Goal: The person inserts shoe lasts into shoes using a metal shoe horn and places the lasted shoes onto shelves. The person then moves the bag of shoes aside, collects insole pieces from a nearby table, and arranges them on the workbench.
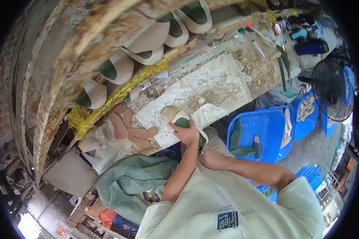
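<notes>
A slip-on shoe [182,122], cream with a green inside, is held near my lap at the bench's front edge, its tan toe resting over the bench. My left hand [186,133] wraps across the shoe's middle, thumb and fingers closed on it. At the heel end, my right hand [212,158] is closed, gripping the cream edge of the shoe; its fingertips are partly hidden. Left of the shoe, several tan insoles [119,125] lie in a loose group on the worn white bench [223,79].
Overhead, a rough rack holds several cream and green shoes [121,67]. A yellow-wrapped bar [127,87] runs below it. To the right are blue chairs [247,119] with green pieces on one, and a fan [331,89]. Green cloth [135,179] hangs by my left arm.
</notes>
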`<state>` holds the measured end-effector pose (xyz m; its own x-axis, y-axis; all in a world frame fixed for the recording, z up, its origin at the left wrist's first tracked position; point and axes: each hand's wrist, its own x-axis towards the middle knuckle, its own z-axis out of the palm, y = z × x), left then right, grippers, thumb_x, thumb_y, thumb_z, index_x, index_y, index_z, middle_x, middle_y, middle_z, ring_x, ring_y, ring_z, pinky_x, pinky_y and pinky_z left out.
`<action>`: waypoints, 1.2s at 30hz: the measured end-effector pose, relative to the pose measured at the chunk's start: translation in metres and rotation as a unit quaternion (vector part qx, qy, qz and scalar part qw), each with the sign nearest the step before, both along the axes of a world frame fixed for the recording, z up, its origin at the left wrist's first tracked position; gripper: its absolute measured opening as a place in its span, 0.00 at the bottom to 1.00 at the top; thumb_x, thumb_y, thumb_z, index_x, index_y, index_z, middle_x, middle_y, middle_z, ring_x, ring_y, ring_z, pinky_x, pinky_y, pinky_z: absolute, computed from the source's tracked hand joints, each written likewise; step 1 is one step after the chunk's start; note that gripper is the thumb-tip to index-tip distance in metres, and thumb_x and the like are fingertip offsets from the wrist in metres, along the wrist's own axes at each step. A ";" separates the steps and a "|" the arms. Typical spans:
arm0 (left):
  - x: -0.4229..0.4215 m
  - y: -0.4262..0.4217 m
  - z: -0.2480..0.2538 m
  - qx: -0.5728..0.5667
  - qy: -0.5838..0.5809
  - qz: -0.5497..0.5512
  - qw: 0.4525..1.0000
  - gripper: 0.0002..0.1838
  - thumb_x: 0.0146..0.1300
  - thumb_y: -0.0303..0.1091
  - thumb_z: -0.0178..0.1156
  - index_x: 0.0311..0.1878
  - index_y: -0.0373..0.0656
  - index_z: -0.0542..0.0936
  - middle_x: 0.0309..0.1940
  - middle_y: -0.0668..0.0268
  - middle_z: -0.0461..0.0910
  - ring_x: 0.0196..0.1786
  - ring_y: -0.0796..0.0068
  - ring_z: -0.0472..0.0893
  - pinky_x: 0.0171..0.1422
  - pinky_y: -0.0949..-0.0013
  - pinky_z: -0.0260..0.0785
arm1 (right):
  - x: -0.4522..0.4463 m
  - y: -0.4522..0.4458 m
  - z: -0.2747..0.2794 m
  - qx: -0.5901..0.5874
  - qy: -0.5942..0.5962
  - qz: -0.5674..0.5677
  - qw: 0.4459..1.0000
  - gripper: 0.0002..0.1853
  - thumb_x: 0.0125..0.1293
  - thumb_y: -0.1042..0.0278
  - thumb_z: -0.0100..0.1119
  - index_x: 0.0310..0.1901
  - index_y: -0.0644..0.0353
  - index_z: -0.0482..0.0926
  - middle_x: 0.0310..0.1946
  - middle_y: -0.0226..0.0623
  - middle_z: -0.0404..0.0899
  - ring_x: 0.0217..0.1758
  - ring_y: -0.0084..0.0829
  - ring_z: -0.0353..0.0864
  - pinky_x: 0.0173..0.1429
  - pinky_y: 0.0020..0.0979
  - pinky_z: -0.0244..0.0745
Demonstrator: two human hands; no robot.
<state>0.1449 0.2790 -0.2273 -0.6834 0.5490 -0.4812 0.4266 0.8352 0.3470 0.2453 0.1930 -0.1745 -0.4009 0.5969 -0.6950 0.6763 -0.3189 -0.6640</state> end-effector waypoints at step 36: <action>-0.085 -0.083 0.308 0.192 -0.306 -0.315 0.878 0.19 0.69 0.43 0.56 0.45 0.33 0.80 0.24 0.58 0.79 0.29 0.77 0.77 0.38 0.69 0.70 | 0.063 0.024 0.231 -0.055 0.304 -0.148 0.940 0.38 0.69 0.37 0.48 0.67 0.62 0.65 0.60 0.41 0.72 0.61 0.32 0.72 0.56 0.32 0.72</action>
